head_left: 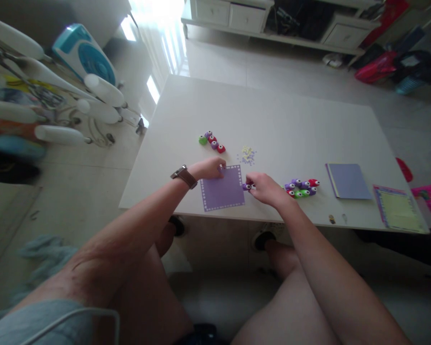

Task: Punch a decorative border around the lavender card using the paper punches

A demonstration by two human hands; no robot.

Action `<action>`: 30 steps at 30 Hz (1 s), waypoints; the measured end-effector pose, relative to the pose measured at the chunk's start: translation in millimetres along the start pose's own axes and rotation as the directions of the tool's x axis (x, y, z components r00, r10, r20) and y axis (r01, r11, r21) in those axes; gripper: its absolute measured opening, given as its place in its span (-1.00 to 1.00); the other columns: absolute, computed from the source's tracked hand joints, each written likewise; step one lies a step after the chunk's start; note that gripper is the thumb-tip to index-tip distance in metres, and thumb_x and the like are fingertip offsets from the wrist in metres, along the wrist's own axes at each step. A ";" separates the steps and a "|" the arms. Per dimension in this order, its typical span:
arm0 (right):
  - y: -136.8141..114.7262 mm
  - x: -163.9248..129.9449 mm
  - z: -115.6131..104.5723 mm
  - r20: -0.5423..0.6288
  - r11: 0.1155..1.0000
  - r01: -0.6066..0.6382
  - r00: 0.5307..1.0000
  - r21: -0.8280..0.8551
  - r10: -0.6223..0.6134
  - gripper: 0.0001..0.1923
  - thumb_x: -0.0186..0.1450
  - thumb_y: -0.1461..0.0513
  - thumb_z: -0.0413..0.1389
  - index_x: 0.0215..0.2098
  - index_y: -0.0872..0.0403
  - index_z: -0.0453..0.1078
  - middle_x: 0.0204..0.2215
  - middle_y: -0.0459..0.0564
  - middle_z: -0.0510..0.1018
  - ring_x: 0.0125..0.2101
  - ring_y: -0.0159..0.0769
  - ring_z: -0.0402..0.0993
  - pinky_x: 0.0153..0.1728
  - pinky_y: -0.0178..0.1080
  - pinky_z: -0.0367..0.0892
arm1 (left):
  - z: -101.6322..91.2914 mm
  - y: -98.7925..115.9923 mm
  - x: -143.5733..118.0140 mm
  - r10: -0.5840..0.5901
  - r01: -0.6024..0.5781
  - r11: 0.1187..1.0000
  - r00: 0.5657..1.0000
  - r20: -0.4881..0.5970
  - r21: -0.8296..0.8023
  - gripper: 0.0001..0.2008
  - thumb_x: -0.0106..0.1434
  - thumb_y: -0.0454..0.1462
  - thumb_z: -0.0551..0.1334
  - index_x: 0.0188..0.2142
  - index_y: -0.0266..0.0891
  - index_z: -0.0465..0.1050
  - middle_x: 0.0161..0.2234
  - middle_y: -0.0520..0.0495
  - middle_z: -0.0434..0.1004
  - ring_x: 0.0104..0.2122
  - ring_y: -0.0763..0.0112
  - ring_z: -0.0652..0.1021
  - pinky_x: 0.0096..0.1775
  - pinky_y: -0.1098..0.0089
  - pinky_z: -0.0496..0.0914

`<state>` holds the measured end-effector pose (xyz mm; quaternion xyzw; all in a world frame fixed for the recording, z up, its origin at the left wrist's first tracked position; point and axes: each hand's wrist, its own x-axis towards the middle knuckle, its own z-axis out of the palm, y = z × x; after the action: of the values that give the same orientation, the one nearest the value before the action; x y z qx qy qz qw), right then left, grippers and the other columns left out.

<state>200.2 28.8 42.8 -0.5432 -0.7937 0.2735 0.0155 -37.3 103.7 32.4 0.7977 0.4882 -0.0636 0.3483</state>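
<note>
A square sheet of purple paper [222, 195] lies at the table's front edge, with small holes punched along its borders. My left hand [212, 167] is closed on its upper edge, fingers pinching the paper. At the sheet's right edge, my right hand [264, 187] grips a small purple paper punch [247, 187]; the fingers partly cover it. Just beyond the sheet is a little pile of yellow and purple paper bits [247, 155]. Several red, green and purple punches [212, 140] sit beyond my left hand, and another group of punches [301, 189] is right of my right hand.
On the white table [280, 120], a stack of purple paper [349, 181] and a yellow pad with a coloured border [400, 208] lie to the right. Two tiny items, one of them a yellow-brown piece [331, 219], are near the front edge. A white cabinet [244, 17] stands across the floor.
</note>
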 end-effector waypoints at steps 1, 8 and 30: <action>-0.2 0.1 0.0 0.001 1.000 0.003 1.000 0.003 -0.003 -0.76 0.15 0.50 0.08 -0.36 0.04 0.34 -0.28 0.02 0.61 -0.21 -0.23 0.51 -0.21 -0.33 0.26 | 0.1 -0.1 0.1 0.000 0.000 1.000 1.000 -0.002 0.000 -0.63 0.19 -0.28 0.28 0.01 -0.23 0.53 -0.26 -0.05 0.63 -0.28 0.33 0.56 -0.30 0.45 0.35; -3.2 -0.5 -1.5 0.009 1.000 0.017 1.000 -0.003 -0.017 -0.76 0.14 0.50 0.07 -0.35 0.05 0.37 -0.29 0.02 0.61 -0.23 -0.23 0.50 -0.21 -0.32 0.26 | -0.9 1.6 -1.3 -0.005 0.005 1.000 1.000 0.003 0.016 -0.62 0.19 -0.28 0.28 0.02 -0.24 0.53 -0.23 -0.07 0.64 -0.27 0.33 0.56 -0.30 0.45 0.34; -0.7 -0.3 -1.0 0.002 0.999 0.031 1.000 -0.009 -0.031 -0.76 0.15 0.49 0.08 -0.34 0.05 0.38 -0.29 0.01 0.60 -0.23 -0.24 0.49 -0.22 -0.33 0.25 | 1.0 -1.8 2.5 0.004 -0.004 1.000 1.000 0.005 0.007 -0.60 0.19 -0.28 0.29 0.05 -0.21 0.53 -0.19 -0.08 0.66 -0.25 0.30 0.59 -0.31 0.44 0.34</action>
<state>200.0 28.8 44.0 -0.5308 -0.8032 0.2699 0.0166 -37.3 105.4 29.6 0.7997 0.4854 -0.0665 0.3470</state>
